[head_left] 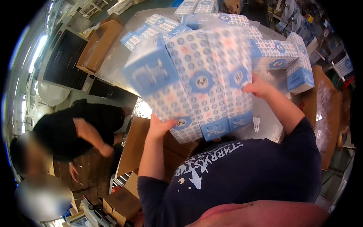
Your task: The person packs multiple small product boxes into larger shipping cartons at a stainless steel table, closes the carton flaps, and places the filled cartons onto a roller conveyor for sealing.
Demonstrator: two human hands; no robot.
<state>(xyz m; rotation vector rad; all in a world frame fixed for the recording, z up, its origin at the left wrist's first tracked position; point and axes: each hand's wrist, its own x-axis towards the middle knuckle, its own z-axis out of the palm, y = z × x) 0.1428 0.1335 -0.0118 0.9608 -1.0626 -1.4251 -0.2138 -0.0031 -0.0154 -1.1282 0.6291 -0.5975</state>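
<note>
Between my two hands a row of white-and-blue patterned boxes (200,81), pressed side by side, is held up and tilted above the metal table (266,130). My left hand (162,125) grips the lower left edge, thumb across the face of a box. On the far right side, my right hand (260,87) clasps the outer box, its fingers partly hidden behind it. The upper part of the row is blurred. An open brown carton (134,145) stands just below and beside my left forearm.
More patterned boxes (278,55) lie on the table behind and to the right. At the right edge is a carton with clear bubble packaging (322,108). A brown open box (100,45) stands at the far left. A co-worker (81,125) bends over stacked cartons (89,172) on the left.
</note>
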